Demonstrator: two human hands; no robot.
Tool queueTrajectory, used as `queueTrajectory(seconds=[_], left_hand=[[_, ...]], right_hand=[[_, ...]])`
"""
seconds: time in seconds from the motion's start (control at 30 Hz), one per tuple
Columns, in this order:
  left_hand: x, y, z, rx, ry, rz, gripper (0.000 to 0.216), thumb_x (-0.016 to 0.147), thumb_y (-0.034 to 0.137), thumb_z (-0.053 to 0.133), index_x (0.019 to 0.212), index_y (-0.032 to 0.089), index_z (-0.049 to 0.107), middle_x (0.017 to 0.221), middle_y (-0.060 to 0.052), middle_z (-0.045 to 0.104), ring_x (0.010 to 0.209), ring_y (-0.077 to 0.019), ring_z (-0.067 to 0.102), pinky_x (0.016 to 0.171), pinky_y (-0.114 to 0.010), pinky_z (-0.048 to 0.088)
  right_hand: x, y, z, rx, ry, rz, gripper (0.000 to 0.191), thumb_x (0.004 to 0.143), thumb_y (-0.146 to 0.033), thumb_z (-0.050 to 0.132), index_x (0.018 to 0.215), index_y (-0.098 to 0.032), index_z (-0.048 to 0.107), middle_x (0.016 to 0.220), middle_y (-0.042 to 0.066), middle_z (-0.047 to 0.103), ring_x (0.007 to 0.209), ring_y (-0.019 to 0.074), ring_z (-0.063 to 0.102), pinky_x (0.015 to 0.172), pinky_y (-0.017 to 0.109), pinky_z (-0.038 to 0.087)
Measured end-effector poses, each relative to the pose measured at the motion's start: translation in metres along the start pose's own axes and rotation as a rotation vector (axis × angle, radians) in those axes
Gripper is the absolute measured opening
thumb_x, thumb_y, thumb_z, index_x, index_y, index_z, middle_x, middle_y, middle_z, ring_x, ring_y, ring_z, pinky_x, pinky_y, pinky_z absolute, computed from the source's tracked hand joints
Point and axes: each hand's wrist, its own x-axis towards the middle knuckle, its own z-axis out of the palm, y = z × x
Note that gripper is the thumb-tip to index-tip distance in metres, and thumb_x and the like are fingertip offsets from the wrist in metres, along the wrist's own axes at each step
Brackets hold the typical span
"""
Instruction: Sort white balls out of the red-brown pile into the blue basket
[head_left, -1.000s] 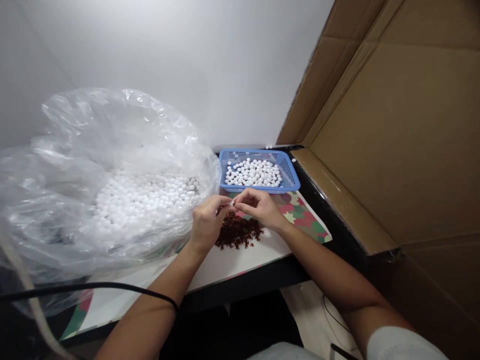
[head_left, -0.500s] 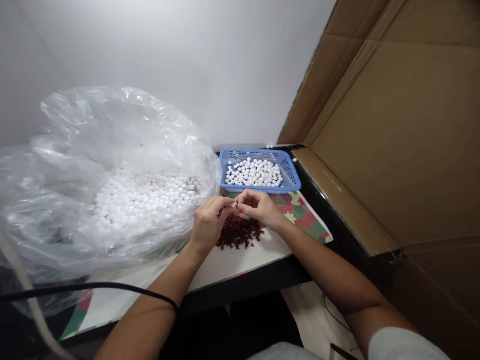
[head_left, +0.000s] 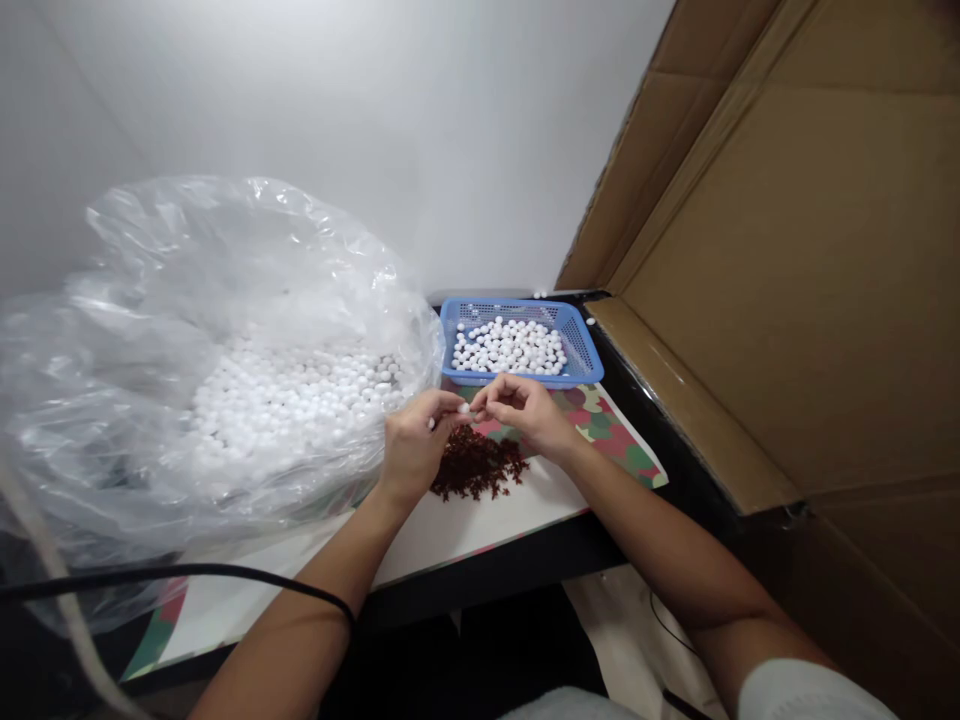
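My left hand (head_left: 415,440) pinches a small white ball (head_left: 464,408) between thumb and fingertips, and a second white ball (head_left: 431,424) shows in the curl of its fingers. Close on the right, my right hand (head_left: 527,412) has its thumb and fingertips pressed together beside the first ball; what lies between them is too small to make out. Just below both hands is a heap of small dark red, branched pieces (head_left: 480,466). Behind them stands a blue plastic basket (head_left: 592,368) with many white balls (head_left: 510,345) in it.
A large clear plastic bag (head_left: 150,240) full of white balls stands open on the left. White paper with a camouflage pattern (head_left: 615,430) covers part of the black table. Cardboard (head_left: 810,250) walls off the right side. A black cable (head_left: 187,571) crosses my left forearm.
My fingertips have drawn slightly apart, so the white ball in my left hand shows more. The second ball has come into sight in that hand.
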Motion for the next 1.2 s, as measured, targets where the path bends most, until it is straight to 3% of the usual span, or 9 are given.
queueTrajectory(seconds=[0.23, 0.4, 0.53, 0.63, 0.77, 0.97, 1.07, 1.13, 1.2], left_hand=[[0.004, 0.003, 0.000, -0.499, -0.185, -0.323, 0.028, 0.079, 0.038, 0.068, 0.098, 0.018, 0.065, 0.070, 0.000, 0.065, 0.046, -0.0074, 0.043, 0.044, -0.021, 0.034], [0.002, 0.000, 0.002, -0.527, -0.167, -0.359, 0.024, 0.078, 0.038, 0.068, 0.090, 0.017, 0.067, 0.063, 0.001, 0.060, 0.045, -0.0061, 0.040, 0.043, -0.020, 0.030], [0.007, 0.001, -0.005, -0.472, -0.142, -0.365, 0.026, 0.079, 0.042, 0.065, 0.087, 0.017, 0.066, 0.062, 0.002, 0.058, 0.044, -0.0068, 0.039, 0.042, -0.021, 0.028], [0.038, 0.011, -0.017, -0.270, -0.130, -0.272, 0.029, 0.082, 0.044, 0.060, 0.092, 0.018, 0.068, 0.062, 0.001, 0.058, 0.048, -0.0101, 0.045, 0.045, -0.023, 0.031], [0.118, 0.026, -0.023, 0.206, -0.122, 0.004, 0.019, 0.080, 0.038, 0.062, 0.085, 0.023, 0.072, 0.064, -0.001, 0.061, 0.056, -0.0149, 0.051, 0.053, -0.026, 0.034], [0.230, 0.009, 0.022, 0.336, -0.197, -0.005, 0.018, 0.074, 0.015, 0.065, 0.089, 0.020, 0.074, 0.077, -0.007, 0.070, 0.070, -0.0188, 0.059, 0.066, -0.028, 0.040], [0.247, -0.001, 0.041, 0.292, -0.235, -0.013, 0.025, 0.072, 0.013, 0.068, 0.096, 0.018, 0.073, 0.073, -0.007, 0.069, 0.072, -0.0198, 0.060, 0.069, -0.029, 0.041], [0.240, 0.001, 0.042, 0.256, -0.237, -0.024, 0.020, 0.077, 0.019, 0.065, 0.096, 0.017, 0.072, 0.066, -0.004, 0.065, 0.066, -0.0182, 0.058, 0.066, -0.028, 0.040], [0.218, 0.008, 0.032, 0.190, -0.198, -0.051, 0.018, 0.084, 0.031, 0.059, 0.079, 0.017, 0.069, 0.054, -0.001, 0.055, 0.054, -0.0149, 0.051, 0.058, -0.027, 0.036]], right_hand=[[0.001, 0.003, -0.003, 0.081, 0.046, -0.075, 0.019, 0.076, -0.030, 0.073, 0.079, -0.019, 0.058, 0.074, 0.000, 0.065, 0.068, 0.0117, 0.062, 0.066, 0.026, 0.053], [0.002, 0.006, -0.006, 0.017, 0.054, -0.063, 0.017, 0.077, -0.031, 0.072, 0.084, -0.019, 0.063, 0.077, 0.000, 0.067, 0.068, 0.0123, 0.064, 0.070, 0.028, 0.054], [0.005, 0.003, -0.006, -0.092, 0.214, -0.097, 0.016, 0.076, -0.033, 0.071, 0.082, -0.020, 0.063, 0.076, 0.001, 0.067, 0.068, 0.0144, 0.065, 0.069, 0.029, 0.054], [0.007, -0.001, -0.007, -0.191, 0.309, -0.162, 0.012, 0.080, -0.031, 0.067, 0.082, -0.020, 0.063, 0.075, 0.001, 0.065, 0.067, 0.0152, 0.063, 0.065, 0.028, 0.052], [0.007, -0.003, -0.010, -0.261, 0.338, -0.229, 0.010, 0.082, -0.031, 0.064, 0.084, -0.021, 0.063, 0.079, 0.002, 0.064, 0.070, 0.0166, 0.063, 0.064, 0.028, 0.052], [0.007, -0.001, -0.014, -0.364, 0.318, -0.242, 0.009, 0.084, -0.029, 0.062, 0.085, -0.021, 0.065, 0.077, 0.002, 0.065, 0.069, 0.0172, 0.063, 0.068, 0.030, 0.051], [0.010, 0.000, -0.018, -0.358, 0.313, -0.211, 0.009, 0.083, -0.029, 0.063, 0.085, -0.020, 0.065, 0.075, 0.002, 0.065, 0.069, 0.0168, 0.064, 0.067, 0.029, 0.051], [0.011, 0.002, -0.021, -0.309, 0.304, -0.182, 0.011, 0.081, -0.031, 0.065, 0.084, -0.020, 0.064, 0.075, 0.002, 0.066, 0.068, 0.0165, 0.065, 0.066, 0.028, 0.051], [0.011, 0.002, -0.022, -0.250, 0.298, -0.160, 0.015, 0.080, -0.033, 0.067, 0.083, -0.019, 0.064, 0.075, 0.002, 0.067, 0.067, 0.0161, 0.066, 0.065, 0.028, 0.052]])
